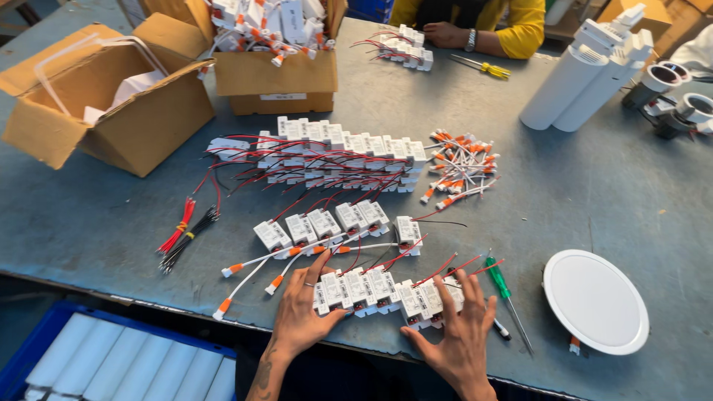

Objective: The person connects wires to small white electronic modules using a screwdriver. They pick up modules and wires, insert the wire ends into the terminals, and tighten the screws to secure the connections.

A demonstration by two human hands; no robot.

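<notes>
Both hands bracket a row of white driver modules [386,291] at the desk's [594,186] near edge: left hand [301,315] and right hand [460,334] lie flat, fingers spread, squaring the row.

Row of small driver boxes [386,291] at table's [594,186] near edge, between left hand [301,315] and right hand [460,334]. Second row [327,225] at 12 o'clock of it; big pile [334,156] beyond. Screwdriver [506,297] at 3 o'clock, round lamp panel [596,301] farther right. Wire bundle [186,232] at 10 o'clock. Open cartons [111,96] far left.
</notes>
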